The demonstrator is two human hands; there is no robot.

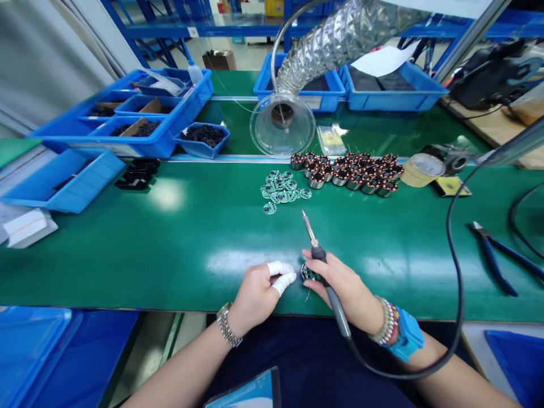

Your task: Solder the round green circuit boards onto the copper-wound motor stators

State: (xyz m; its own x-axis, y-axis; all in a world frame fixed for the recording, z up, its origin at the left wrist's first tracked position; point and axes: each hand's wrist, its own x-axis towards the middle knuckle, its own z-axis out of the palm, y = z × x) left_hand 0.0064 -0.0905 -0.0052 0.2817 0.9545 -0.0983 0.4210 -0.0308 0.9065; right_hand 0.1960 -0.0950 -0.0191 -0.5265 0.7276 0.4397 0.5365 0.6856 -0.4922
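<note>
My right hand (346, 283) is closed on a soldering iron (334, 303), its tip pointing up and away over the mat. The same hand also holds a motor stator with a round green circuit board (309, 273) between thumb and fingers; thin wire ends hang below it. My left hand (259, 292) is just left of that piece, not touching it. White covers wrap its thumb and index finger, which are pinched together; anything between them is too small to see. Beyond the hands lie a pile of round circuit boards (280, 188) and rows of copper-wound stators (348, 171).
A clear fume hood (260, 131) on a silver duct hangs behind the boards. Blue bins (170, 139) with black parts stand at left, more blue bins (382, 101) at the back. Cutting pliers (495, 263) and a round container (410, 174) sit at right. The iron's cable (454, 249) loops there.
</note>
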